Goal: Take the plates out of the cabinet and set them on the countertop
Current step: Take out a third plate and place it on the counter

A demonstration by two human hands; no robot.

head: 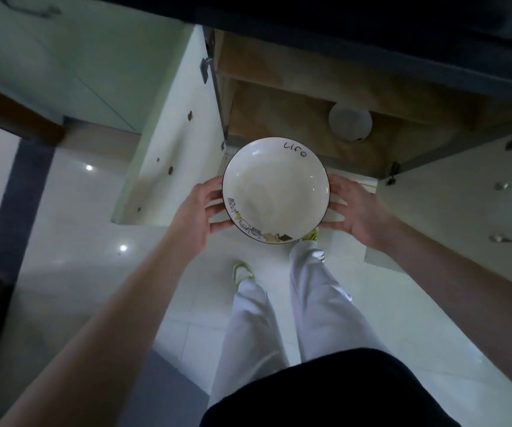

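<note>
A white deep plate [274, 188] with a dark rim, the word "life" and small drawings along its near edge is held level in front of the open cabinet [294, 118]. My left hand [200, 211] grips its left rim and my right hand [351, 211] grips its right rim. Inside the cabinet, on the wooden shelf, a second white dish [350, 123] sits at the back right. The dark countertop edge [341, 32] runs across the top of the view, above the cabinet.
The left cabinet door [168, 143] stands swung open toward me, and the right door [464, 195] is open too. Glossy white floor tiles [79, 241] lie below. My legs in white trousers [279, 318] stand in front of the cabinet.
</note>
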